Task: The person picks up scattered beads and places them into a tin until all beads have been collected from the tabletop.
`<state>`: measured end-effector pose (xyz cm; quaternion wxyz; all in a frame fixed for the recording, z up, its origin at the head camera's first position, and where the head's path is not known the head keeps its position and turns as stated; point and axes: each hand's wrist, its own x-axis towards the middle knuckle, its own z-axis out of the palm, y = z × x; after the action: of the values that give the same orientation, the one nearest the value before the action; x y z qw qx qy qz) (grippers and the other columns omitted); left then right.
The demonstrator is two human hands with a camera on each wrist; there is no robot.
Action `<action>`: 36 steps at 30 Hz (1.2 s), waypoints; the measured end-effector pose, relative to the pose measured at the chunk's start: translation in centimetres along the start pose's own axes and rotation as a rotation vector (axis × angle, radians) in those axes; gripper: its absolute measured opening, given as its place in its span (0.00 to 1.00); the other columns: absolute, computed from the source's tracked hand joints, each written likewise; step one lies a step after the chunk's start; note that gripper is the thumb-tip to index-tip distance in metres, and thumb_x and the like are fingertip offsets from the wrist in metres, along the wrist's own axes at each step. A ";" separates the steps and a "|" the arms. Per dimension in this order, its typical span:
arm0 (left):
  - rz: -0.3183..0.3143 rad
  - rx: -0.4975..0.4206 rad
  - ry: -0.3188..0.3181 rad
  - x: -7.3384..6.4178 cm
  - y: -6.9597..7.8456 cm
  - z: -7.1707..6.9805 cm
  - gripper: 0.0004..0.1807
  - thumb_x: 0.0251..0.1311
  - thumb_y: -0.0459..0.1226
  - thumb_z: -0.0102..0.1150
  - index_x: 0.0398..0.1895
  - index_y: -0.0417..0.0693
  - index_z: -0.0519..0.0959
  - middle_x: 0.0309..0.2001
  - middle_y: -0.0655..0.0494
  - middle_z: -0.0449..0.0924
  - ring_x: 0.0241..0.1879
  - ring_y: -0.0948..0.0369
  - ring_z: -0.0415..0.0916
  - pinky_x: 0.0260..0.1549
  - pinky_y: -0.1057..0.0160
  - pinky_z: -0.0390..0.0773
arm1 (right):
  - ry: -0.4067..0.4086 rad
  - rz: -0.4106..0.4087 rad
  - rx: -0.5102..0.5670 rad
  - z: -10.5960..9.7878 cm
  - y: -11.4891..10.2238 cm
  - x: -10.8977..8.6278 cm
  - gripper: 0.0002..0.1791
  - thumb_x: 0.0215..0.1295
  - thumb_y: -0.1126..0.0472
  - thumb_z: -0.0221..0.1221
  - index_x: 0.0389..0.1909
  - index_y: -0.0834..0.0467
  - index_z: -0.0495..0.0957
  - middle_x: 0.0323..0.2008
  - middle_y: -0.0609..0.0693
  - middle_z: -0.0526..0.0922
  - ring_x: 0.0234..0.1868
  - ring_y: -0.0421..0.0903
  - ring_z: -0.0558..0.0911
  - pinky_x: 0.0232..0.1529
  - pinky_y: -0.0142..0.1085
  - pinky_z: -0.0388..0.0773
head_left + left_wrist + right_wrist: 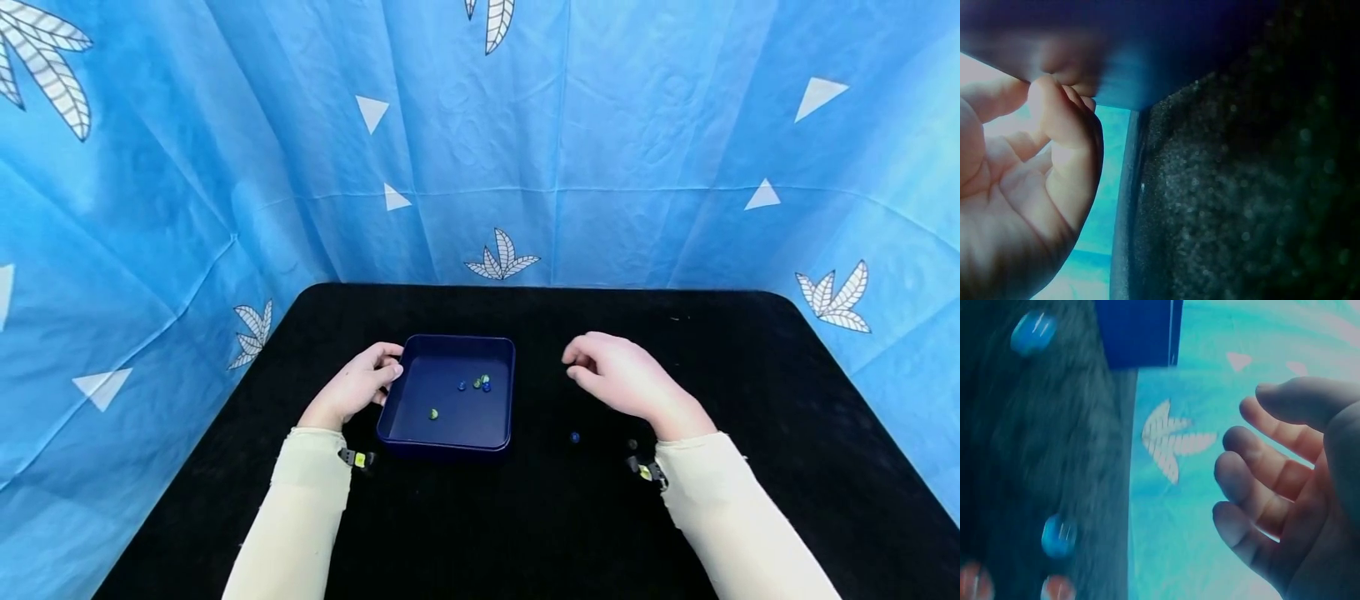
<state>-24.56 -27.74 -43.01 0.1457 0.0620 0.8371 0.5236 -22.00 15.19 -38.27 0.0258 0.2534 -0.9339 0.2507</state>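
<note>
A dark blue square tray [450, 429] sits left of centre on the black table. Several glass marbles lie inside, among them a green one [433, 414] and a blue one [462, 386]. My left hand [356, 386] grips the tray's left side, its fingertips against the wall in the left wrist view. Raised to the right of the tray, my right hand [626, 371] holds nothing, fingers loosely bent and thumb apart from them in the right wrist view. Below it on the cloth lies a blue marble [575, 437].
Black cloth [450, 542] covers the table. In the right wrist view, a blue marble [1059, 535] and two orange-red round pieces, one [975, 581] at the corner, lie on it. A patterned blue curtain [465, 142] hangs behind and at both sides.
</note>
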 end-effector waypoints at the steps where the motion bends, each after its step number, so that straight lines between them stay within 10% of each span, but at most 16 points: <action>1: 0.005 -0.001 0.001 0.1 0.0 0.0 0.24 0.77 0.35 0.49 0.71 0.37 0.62 0.49 0.38 0.70 0.39 0.44 0.75 0.32 0.54 0.82 | -0.003 0.014 0.003 -0.3 0.5 -0.4 0.07 0.68 0.57 0.63 0.45 0.49 0.83 0.36 0.39 0.80 0.34 0.39 0.77 0.42 0.42 0.77; 14: -0.003 -0.036 -0.013 0.2 0.0 0.1 0.25 0.78 0.34 0.48 0.72 0.35 0.60 0.51 0.36 0.69 0.42 0.40 0.75 0.32 0.55 0.82 | -0.104 0.091 0.065 -1.3 4.7 -2.9 0.12 0.64 0.63 0.64 0.48 0.57 0.81 0.34 0.43 0.80 0.28 0.37 0.81 0.41 0.44 0.76; 22: -0.010 -0.026 -0.018 -1.4 2.4 0.2 0.25 0.77 0.32 0.47 0.71 0.31 0.60 0.47 0.38 0.69 0.41 0.38 0.73 0.31 0.57 0.81 | -0.189 0.142 0.088 -1.2 6.1 -3.3 0.13 0.63 0.64 0.63 0.49 0.57 0.80 0.32 0.41 0.82 0.34 0.40 0.79 0.41 0.44 0.75; 29: 0.004 -0.025 -0.008 0.1 -0.4 0.0 0.24 0.76 0.35 0.50 0.71 0.37 0.63 0.49 0.39 0.70 0.38 0.47 0.75 0.31 0.55 0.82 | -0.288 0.202 0.145 -0.5 7.4 -3.9 0.12 0.59 0.63 0.66 0.44 0.55 0.79 0.32 0.44 0.79 0.30 0.42 0.74 0.37 0.41 0.72; 36: 0.004 -0.014 -0.004 -0.1 -0.3 0.0 0.24 0.77 0.36 0.50 0.71 0.37 0.63 0.50 0.39 0.71 0.38 0.48 0.75 0.32 0.55 0.82 | -0.328 0.218 0.157 0.2 7.6 -3.9 0.07 0.59 0.63 0.67 0.35 0.52 0.78 0.27 0.44 0.75 0.27 0.43 0.72 0.33 0.40 0.69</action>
<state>-24.50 -27.93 -43.27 0.1467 0.0634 0.8331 0.5295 -22.24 22.56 -42.56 -0.1734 0.1894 -0.9252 0.2793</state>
